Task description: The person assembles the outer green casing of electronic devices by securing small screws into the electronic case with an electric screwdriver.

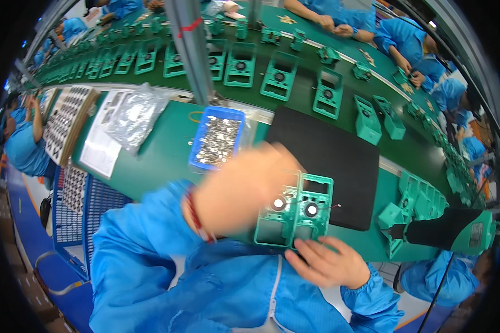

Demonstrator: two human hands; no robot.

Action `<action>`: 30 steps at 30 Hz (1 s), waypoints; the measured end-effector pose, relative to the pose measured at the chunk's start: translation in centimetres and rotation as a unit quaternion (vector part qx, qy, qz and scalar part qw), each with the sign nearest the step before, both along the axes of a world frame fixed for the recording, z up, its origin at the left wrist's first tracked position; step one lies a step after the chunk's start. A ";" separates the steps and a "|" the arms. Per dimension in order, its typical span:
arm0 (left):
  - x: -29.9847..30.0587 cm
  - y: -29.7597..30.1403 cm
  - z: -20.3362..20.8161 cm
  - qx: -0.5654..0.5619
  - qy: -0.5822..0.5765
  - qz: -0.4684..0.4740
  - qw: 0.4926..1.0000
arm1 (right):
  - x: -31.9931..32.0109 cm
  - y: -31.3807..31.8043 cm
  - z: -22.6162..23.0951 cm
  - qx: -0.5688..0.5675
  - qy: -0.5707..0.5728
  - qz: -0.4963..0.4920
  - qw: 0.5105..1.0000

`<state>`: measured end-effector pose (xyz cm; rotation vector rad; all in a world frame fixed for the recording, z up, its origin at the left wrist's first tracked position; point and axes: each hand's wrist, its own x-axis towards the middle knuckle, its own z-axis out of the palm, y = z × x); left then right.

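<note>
Two green plastic housings [321,222] lie side by side in front of me, each with a round black part with a white centre. A thin wire with a small end sticks out from the right one. My left hand [244,186] is smeared by motion above the left housing and covers its upper part; its fingers cannot be made out. My right hand [333,262] touches the lower edge of the right housing, its fingers stretched out and apart. Left of the housings, a blue tray [242,123] holds many small metal screws.
A black mat [339,161] lies beyond the housings. At right are an electric screwdriver [447,230] and stacked green housings [422,194]. A plastic bag [139,116] lies on paper at left. A metal post [190,50] stands before a conveyor [294,114] carrying more housings. Co-workers sit around it.
</note>
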<state>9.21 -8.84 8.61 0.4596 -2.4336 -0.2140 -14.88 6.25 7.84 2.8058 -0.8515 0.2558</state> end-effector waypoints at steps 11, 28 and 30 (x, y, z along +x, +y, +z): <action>7.0 -10.8 -8.6 0.093 -0.315 0.230 0.916 | -1.5 2.0 2.8 -0.381 -0.379 -0.254 0.804; 2.0 2.3 -7.1 0.195 0.028 0.117 0.974 | 1.5 -6.0 6.9 0.160 -0.700 -0.124 0.685; 1.5 3.4 -7.3 0.221 0.072 0.069 0.970 | 2.2 -6.7 7.7 0.059 -0.655 -0.131 0.742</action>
